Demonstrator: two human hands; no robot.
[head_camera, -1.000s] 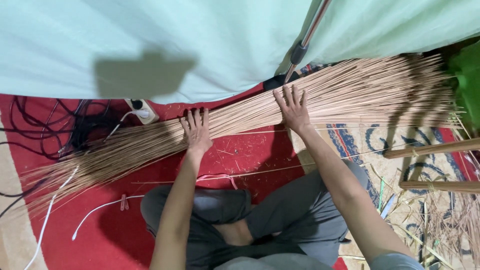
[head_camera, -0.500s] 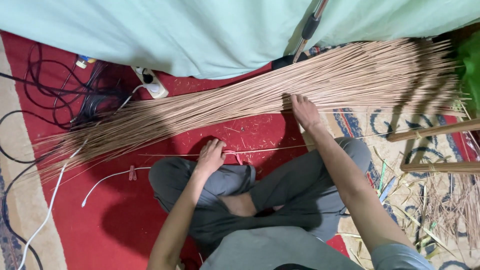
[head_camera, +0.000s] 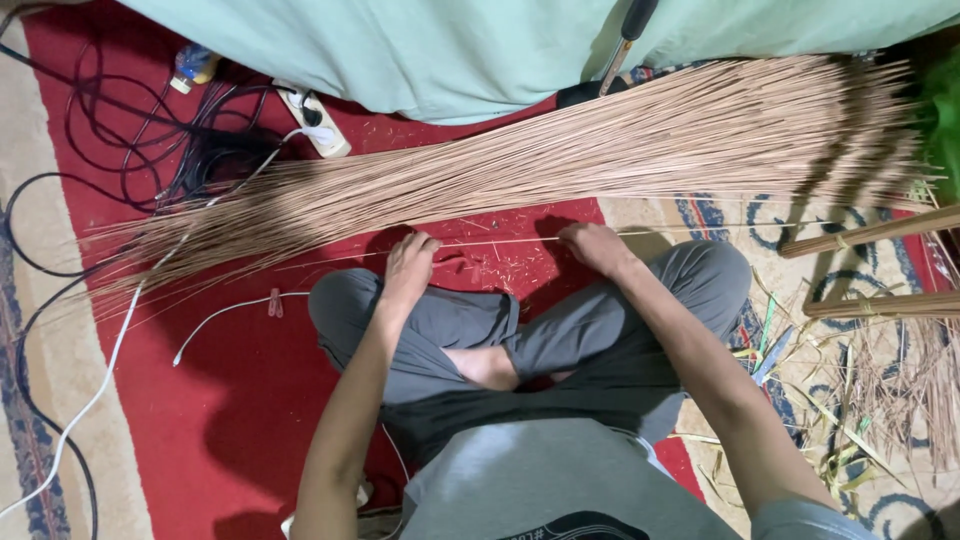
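A person is sitting cross-legged on a red carpet (head_camera: 230, 400) spreading over the lower left of the frame, with a patterned beige rug (head_camera: 700, 215) at right and a pale green cloth (head_camera: 450, 50) hanging across the top. One long bundle of thin brown sticks (head_camera: 560, 160) is lying diagonally from the left edge to the upper right. Both hands are pinching one single stick (head_camera: 500, 241) pulled out just below the bundle: the left hand (head_camera: 410, 265) is curling closed on it at centre, the right hand (head_camera: 595, 245) is closing on it right of centre. Compared with half a second ago, both hands are sitting closer to the knees and holding the same loose stick. One white power strip (head_camera: 315, 120) and tangled black cables (head_camera: 150, 140) are lying upper left; two wooden poles (head_camera: 870, 270) are showing at the right edge.
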